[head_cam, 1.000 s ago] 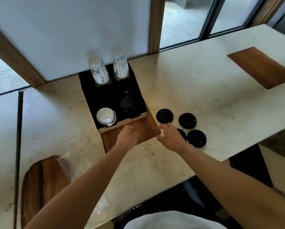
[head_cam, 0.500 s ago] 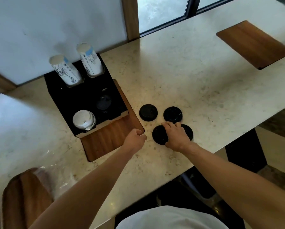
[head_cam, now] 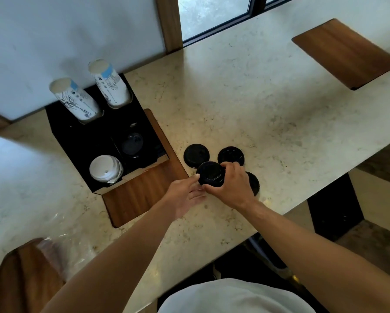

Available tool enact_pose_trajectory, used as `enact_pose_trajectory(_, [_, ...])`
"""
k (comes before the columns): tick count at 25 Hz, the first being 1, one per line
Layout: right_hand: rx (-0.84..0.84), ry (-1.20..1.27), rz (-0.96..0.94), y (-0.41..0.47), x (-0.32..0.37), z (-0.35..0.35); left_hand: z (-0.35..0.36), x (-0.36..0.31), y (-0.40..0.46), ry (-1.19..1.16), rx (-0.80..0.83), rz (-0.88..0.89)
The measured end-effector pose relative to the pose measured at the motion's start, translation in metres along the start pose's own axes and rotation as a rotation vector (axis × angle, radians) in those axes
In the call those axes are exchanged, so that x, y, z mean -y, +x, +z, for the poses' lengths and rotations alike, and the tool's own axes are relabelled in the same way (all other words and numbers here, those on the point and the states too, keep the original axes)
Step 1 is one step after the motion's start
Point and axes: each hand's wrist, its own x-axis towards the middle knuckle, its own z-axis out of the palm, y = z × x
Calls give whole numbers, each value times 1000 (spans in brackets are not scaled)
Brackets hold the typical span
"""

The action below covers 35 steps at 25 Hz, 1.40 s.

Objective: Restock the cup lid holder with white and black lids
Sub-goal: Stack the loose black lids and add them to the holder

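Now | right hand (head_cam: 231, 188) grips black lid (head_cam: 210, 173) | left hand (head_cam: 185, 193) fingers loose | cup print illegible

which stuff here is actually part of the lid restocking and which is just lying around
Part of the job:
- black lid held by the right hand, left hand beside it
- three loose black lids on the counter
- black lid holder
- white lids stacked in it

Just there:
- two cup stacks
- wooden inset panel
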Motion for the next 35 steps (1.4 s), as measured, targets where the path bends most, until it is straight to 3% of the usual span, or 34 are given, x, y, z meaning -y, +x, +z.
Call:
enact_pose_trajectory(6, [-94,-48,29,-12,-2,2,18,5,7,-171,38,0])
enact_pose_trajectory(10, [-65,-11,-1,-18,-27,-2,18,3,10,-183,-7,-3])
enact_pose_trajectory(17, [59,-176,98,-25,-82,-12,17,3,10,-98,-126,-63])
enact_pose_trajectory(24, [84,-45,97,-25,-82,-11,14,3,9,-73,-178,-72])
enact_pose_trajectory(28, [42,189,137,-31,-63,-13,16,4,8,-67,-219,-51])
enact_pose_trajectory(35, [-12,245,92,-31,-16,-8,25,10,-5,-138,-110,-72])
